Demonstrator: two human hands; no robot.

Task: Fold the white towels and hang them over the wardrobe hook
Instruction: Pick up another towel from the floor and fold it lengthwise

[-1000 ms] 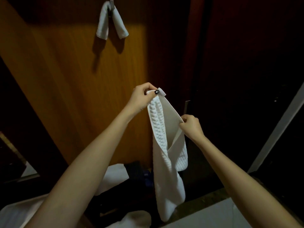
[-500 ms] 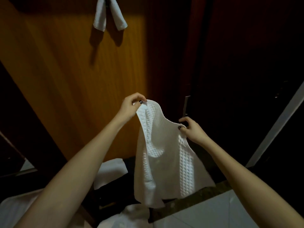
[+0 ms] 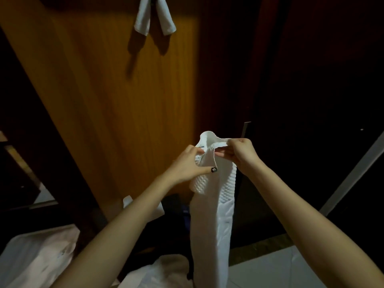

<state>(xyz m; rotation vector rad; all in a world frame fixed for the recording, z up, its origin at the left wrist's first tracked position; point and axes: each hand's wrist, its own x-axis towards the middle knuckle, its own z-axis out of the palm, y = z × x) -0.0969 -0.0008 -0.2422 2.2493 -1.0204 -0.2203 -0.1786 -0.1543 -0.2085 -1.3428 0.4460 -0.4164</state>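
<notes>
White towel (image 3: 216,215) pinched at its top edge by left hand (image 3: 187,163) and right hand (image 3: 241,152), dangling before the wardrobe door (image 3: 124,100). Match corners squarely, smooth the hanging length, avoid loosening either pinch.

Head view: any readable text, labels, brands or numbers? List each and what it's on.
Tag on the white towel, beside the left hand: blue print, too blurred to read.
Hung towel and wardrobe door: no text visible.
</notes>
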